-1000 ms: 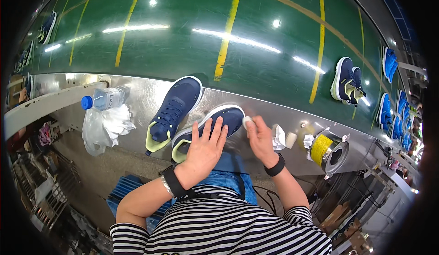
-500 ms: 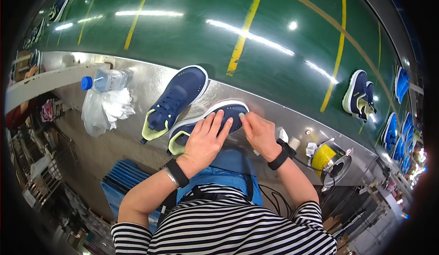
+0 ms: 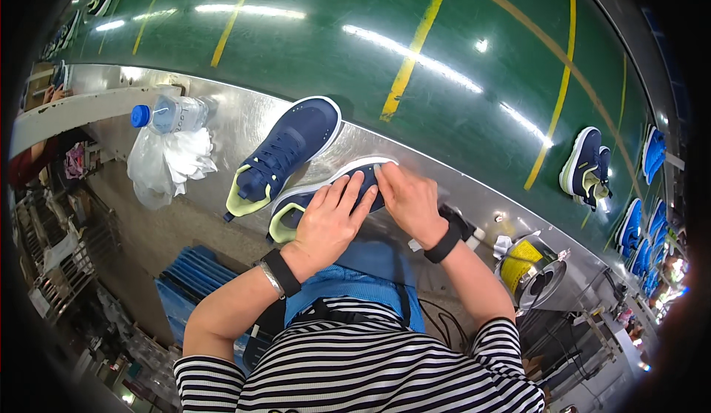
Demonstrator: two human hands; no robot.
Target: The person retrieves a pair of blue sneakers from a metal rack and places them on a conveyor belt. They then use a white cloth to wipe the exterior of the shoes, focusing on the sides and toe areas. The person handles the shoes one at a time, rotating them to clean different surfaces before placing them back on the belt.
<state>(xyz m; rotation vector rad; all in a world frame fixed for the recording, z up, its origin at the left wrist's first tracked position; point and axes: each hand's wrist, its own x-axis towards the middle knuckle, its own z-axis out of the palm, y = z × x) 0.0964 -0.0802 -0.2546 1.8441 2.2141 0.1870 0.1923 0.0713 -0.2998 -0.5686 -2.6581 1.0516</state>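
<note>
A navy sneaker [image 3: 366,178] with a white sole and lime-green lining lies on the metal ledge in front of me, toe to the right. My left hand [image 3: 329,220] rests across its upper, with the fingers stretched and slightly apart. At the toe, my right hand [image 3: 407,200] has its fingertips pressed together against the upper. Whatever they may pinch is hidden. The matching navy sneaker [image 3: 285,152] stands just beyond and to the left, untouched, its laces in place and its toe pointing away to the right.
A green conveyor belt [image 3: 311,50] with yellow lines runs beyond the ledge, carrying navy shoes [image 3: 585,165] at right. A blue-capped bottle [image 3: 178,114] and a plastic bag [image 3: 152,168] are at left. A yellow-labelled spool [image 3: 522,261] stands right.
My right hand has moved left and closer, its fingertips now on the sneaker's toe. My left hand stays on the upper. The whole view has shifted slightly.
</note>
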